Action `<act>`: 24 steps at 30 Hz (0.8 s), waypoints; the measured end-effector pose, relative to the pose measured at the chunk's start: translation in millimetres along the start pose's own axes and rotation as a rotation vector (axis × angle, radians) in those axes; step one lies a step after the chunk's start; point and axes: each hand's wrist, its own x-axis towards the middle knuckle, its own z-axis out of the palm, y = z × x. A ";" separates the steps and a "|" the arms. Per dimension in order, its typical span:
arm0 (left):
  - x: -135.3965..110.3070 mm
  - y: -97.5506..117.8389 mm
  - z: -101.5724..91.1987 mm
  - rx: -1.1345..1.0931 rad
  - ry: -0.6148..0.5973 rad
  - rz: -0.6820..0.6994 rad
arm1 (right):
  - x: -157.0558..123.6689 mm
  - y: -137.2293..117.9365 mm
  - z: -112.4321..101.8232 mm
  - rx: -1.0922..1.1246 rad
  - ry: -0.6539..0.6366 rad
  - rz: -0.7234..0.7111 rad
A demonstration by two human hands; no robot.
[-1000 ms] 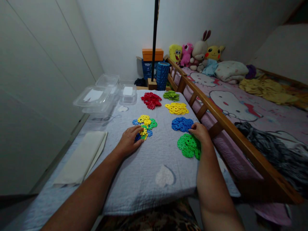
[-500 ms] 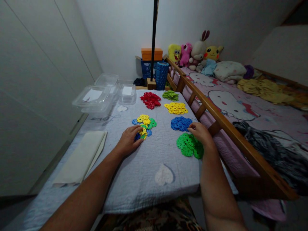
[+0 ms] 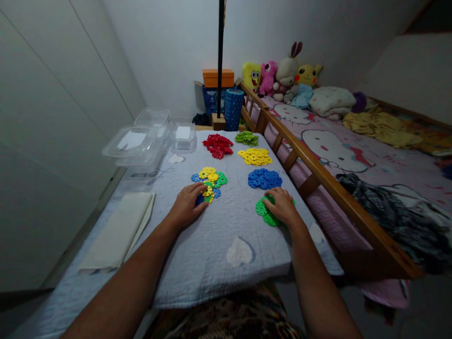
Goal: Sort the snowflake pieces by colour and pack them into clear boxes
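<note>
Flower-shaped plastic discs lie sorted by colour on the cloth-covered table. My left hand (image 3: pixel 187 203) rests at the near-left side of a mixed cluster of yellow, green and blue discs (image 3: pixel 209 174). Its thumb is apart from the fingers, which partly cover some discs. My right hand (image 3: pixel 282 205) lies over the green disc pile (image 3: pixel 270 217), thumb and fingers apart, hiding part of it. Just beyond it is the blue disc pile (image 3: pixel 264 179). Farther back are the yellow pile (image 3: pixel 254 157), the light green pile (image 3: pixel 246 138) and the red pile (image 3: pixel 218 146).
Clear plastic containers (image 3: pixel 132 143) stand at the table's back left, with a smaller lidded box (image 3: pixel 184 134) beside them. A folded cream cloth (image 3: pixel 118 233) lies at the left. The wooden bed rail (image 3: pixel 318 174) runs along the right side. A black pole (image 3: pixel 219 61) rises behind the table.
My right hand has moved from the near-right edge of the blue pile back toward me, over the green pile. My left hand stays at the mixed cluster. The view has shifted slightly.
</note>
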 end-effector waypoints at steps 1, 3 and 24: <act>-0.2 -0.1 0.0 0.000 0.001 -0.001 | 0.2 0.7 -0.6 0.015 -0.008 -0.004; -0.6 -0.1 -0.3 0.000 0.002 -0.001 | 0.2 1.7 -1.6 0.044 -0.024 -0.013; -0.5 6.6 -6.3 -0.160 0.040 -0.082 | 43.4 -168.3 22.4 0.149 -0.132 -0.416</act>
